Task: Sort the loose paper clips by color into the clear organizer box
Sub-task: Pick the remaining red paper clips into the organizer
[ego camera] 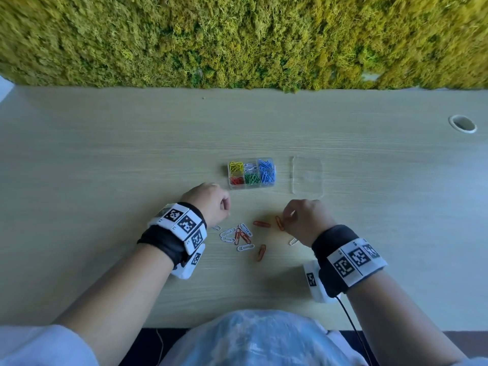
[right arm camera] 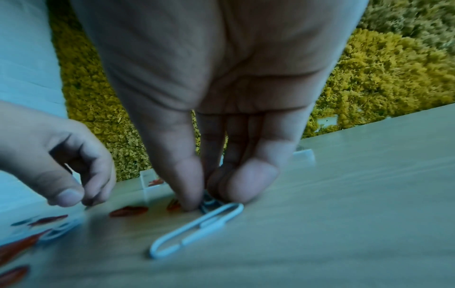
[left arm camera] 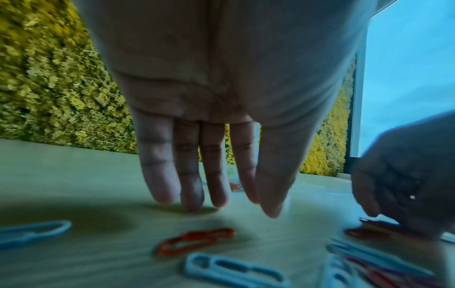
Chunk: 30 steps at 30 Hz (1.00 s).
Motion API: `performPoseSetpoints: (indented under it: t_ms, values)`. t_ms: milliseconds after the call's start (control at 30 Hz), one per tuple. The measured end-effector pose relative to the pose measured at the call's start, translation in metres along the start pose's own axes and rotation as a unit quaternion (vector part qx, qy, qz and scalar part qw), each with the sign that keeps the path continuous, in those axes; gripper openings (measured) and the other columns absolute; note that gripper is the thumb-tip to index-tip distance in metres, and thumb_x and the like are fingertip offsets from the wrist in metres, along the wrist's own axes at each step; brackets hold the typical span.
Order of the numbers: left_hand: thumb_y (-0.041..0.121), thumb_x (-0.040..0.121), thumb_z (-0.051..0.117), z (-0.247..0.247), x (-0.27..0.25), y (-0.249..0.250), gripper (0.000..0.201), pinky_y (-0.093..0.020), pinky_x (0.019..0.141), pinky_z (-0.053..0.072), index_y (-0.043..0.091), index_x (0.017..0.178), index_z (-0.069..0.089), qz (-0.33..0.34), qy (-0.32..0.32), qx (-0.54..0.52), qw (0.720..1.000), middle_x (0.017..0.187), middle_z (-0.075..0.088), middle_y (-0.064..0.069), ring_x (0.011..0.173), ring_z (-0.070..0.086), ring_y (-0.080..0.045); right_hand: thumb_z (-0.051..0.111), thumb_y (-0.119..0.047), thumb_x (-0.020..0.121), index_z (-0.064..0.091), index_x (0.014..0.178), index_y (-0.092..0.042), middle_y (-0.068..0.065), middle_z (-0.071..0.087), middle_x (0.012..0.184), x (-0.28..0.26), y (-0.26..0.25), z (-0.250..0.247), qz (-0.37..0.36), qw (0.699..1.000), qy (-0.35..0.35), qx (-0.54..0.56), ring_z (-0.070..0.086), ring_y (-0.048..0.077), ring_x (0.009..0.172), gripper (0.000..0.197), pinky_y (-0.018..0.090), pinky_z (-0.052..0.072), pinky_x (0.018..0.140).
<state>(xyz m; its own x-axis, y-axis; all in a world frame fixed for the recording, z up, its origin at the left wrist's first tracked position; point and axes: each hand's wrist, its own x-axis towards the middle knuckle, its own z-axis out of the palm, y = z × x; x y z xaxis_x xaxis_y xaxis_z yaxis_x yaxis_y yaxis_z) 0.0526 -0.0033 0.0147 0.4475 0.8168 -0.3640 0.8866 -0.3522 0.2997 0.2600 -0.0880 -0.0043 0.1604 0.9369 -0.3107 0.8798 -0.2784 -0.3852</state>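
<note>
The clear organizer box (ego camera: pixel 252 173) stands open on the table, with yellow, white, blue, red and green clips in separate compartments. Loose red and white paper clips (ego camera: pixel 239 236) lie between my hands. My left hand (ego camera: pixel 211 202) hangs over the left side of the pile, its fingertips (left arm camera: pixel 189 202) touching the table and holding nothing I can see. On the right, my right hand (ego camera: pixel 303 217) pinches a paper clip (right arm camera: pixel 209 201) against the table between thumb and fingers. A red clip (ego camera: pixel 279 223) lies at its fingertips. A white clip (right arm camera: pixel 197 230) lies just under that wrist.
The box's clear lid (ego camera: pixel 307 178) lies flat just right of the box. A moss wall (ego camera: pixel 237 40) runs along the table's far edge. A cable hole (ego camera: pixel 462 123) sits at the far right of the wooden table (ego camera: pixel 105 154).
</note>
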Motion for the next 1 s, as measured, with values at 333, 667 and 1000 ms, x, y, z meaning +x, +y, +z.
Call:
performPoseSetpoints:
  t_ms: [333,667,1000]
  values:
    - [0.030,0.085,0.063,0.020,-0.009,0.027,0.013,-0.028,0.077,0.043,0.029,0.097,0.068,0.091,-0.049,0.028,0.994,0.092,0.047,0.010,0.099,0.052,-0.014,0.059,-0.016,0.082,0.067,0.088,-0.023,-0.007,0.059,0.072,-0.004,-0.002,-0.001,0.002,0.999,-0.026,0.038,0.056,0.015,0.070,0.013,0.020,0.041,0.055]
    - [0.018,0.083,0.058,0.021,-0.005,0.030,0.014,-0.030,0.076,0.048,0.026,0.071,0.058,0.096,-0.057,0.029,0.993,0.086,0.054,0.010,0.088,0.056,-0.015,0.035,0.006,0.076,0.037,0.062,-0.016,-0.002,0.030,0.059,-0.024,0.031,-0.014,0.148,0.732,-0.046,0.663,0.029,0.013,0.050,0.027,0.021,0.026,0.043]
    - [0.012,0.079,0.061,0.019,-0.005,0.035,0.014,-0.029,0.072,0.050,0.023,0.087,0.058,0.096,-0.053,0.006,0.994,0.082,0.058,0.010,0.080,0.058,-0.015,0.067,-0.017,0.080,0.063,0.082,-0.028,-0.010,0.044,0.064,-0.034,0.019,-0.001,0.032,0.993,-0.063,0.097,0.039,0.006,0.055,0.011,0.021,0.034,0.051]
